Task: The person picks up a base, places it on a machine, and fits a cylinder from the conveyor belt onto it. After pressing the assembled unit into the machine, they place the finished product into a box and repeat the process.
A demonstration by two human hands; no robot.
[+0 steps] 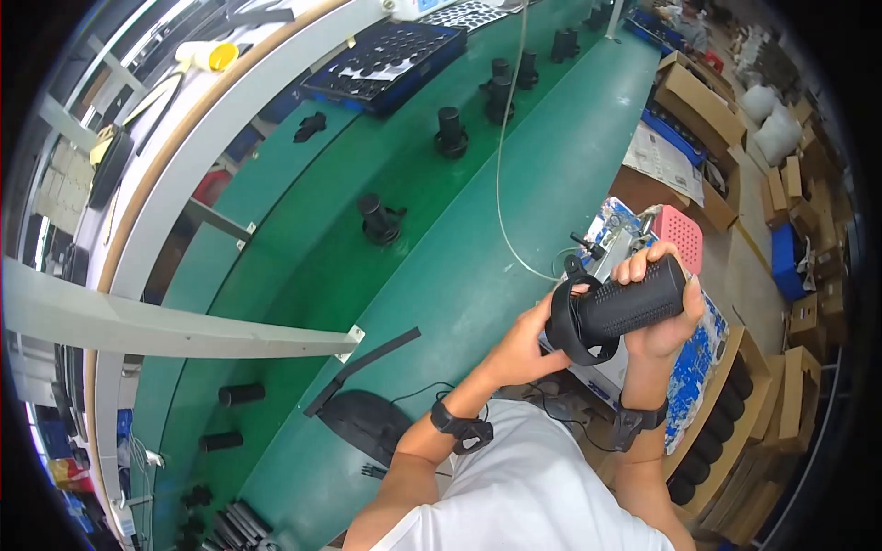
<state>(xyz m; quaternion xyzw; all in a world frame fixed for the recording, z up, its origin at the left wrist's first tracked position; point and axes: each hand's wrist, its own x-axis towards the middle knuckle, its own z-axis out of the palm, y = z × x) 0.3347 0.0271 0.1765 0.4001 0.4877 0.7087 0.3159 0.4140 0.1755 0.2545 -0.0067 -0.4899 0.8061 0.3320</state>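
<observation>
Both my hands hold a black cylinder with a textured side and a wide ring collar point(634, 301) at one end. My right hand point(663, 338) wraps round the plain end, fingers over the top and thumb along the end face. At the collar, my left hand point(522, 349) grips the ring, with part of its fingers hidden behind it. The cylinder is tilted, its collar end toward the left. Just beyond it stands a small machine with a pink perforated block point(678, 239) and a blue-and-white worn surface point(700, 367).
On the green conveyor belt point(303, 266) stand several similar black ringed cylinders point(375, 220). A blue tray point(386, 64) of small black parts sits beyond. A pale post point(184, 321) crosses at left. Cardboard boxes point(703, 106) line the right. A thin cable point(501, 174) hangs down.
</observation>
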